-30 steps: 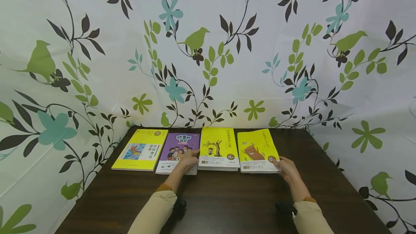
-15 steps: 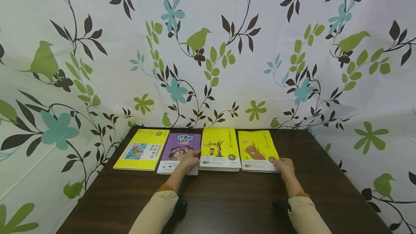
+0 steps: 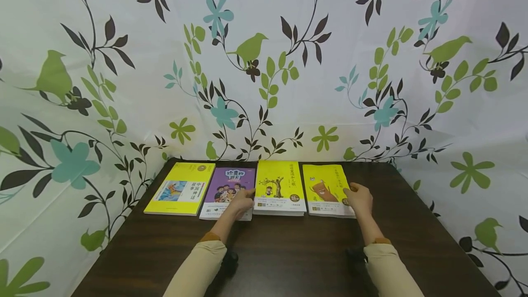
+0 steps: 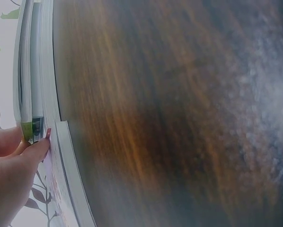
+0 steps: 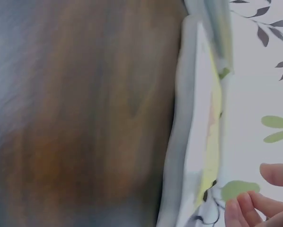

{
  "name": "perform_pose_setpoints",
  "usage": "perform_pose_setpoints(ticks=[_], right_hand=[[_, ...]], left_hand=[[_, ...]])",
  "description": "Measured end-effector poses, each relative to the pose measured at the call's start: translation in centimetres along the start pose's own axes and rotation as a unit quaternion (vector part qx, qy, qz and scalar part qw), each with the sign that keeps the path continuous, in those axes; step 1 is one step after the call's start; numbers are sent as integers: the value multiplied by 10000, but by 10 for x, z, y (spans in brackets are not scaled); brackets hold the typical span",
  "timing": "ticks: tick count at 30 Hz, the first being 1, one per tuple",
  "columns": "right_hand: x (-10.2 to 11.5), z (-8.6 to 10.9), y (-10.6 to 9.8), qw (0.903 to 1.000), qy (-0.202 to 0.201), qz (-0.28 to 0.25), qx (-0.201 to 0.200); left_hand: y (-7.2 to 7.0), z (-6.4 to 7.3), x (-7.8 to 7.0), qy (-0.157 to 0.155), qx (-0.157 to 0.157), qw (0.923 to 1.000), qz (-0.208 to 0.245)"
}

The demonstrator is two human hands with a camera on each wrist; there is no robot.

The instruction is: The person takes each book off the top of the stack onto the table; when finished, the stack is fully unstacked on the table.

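Note:
Four books lie in a row on a dark wooden table [image 3: 264, 251]. My left hand [image 3: 242, 203] lies over the right side of a purple book [image 3: 220, 200]. Its thumb and fingertip hold the left edge of a thick yellow book with a tree picture [image 3: 270, 175]; in the left wrist view, the fingertips [image 4: 37, 146] meet layered edges there. At the right end lies a yellow book with a brown cartoon figure [image 3: 326, 180]. Above its right edge is my right hand [image 3: 360, 198]; in the right wrist view, thumb [image 5: 276, 175] and fingers stand apart with nothing between them.
A yellow book with a picture panel [image 3: 175, 178] lies at the left end of the row. Behind the table hangs a white cloth [image 3: 140, 90] printed with leaves, birds and flowers.
My right hand has let go of the right book's lower corner and moved up along its edge. That book now lies slightly straighter. My left hand stays at the tree book's edge.

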State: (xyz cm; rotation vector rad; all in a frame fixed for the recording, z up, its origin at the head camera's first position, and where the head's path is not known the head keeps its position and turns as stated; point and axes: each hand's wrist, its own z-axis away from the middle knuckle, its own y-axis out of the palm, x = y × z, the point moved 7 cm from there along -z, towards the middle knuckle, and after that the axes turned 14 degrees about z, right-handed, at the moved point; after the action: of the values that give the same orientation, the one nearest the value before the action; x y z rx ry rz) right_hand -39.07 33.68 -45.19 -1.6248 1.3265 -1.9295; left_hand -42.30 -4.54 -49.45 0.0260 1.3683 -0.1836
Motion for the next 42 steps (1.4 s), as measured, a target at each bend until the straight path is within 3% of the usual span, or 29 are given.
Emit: perform_pose_setpoints(ticks=[10, 21, 30, 42], right_hand=[[26, 6, 20, 9968, -173, -246, 743], [49, 20, 54, 9824, -511, -751, 1634], [69, 31, 74, 9749, -1069, -835, 1763], [73, 36, 94, 9814, -739, -325, 1739]], left_hand=[[2, 1, -2, 127, 127, 9998, 120], [2, 1, -3, 135, 120, 9996, 207], [1, 2, -1, 135, 88, 9998, 146], [2, 3, -3, 154, 82, 9998, 104]])
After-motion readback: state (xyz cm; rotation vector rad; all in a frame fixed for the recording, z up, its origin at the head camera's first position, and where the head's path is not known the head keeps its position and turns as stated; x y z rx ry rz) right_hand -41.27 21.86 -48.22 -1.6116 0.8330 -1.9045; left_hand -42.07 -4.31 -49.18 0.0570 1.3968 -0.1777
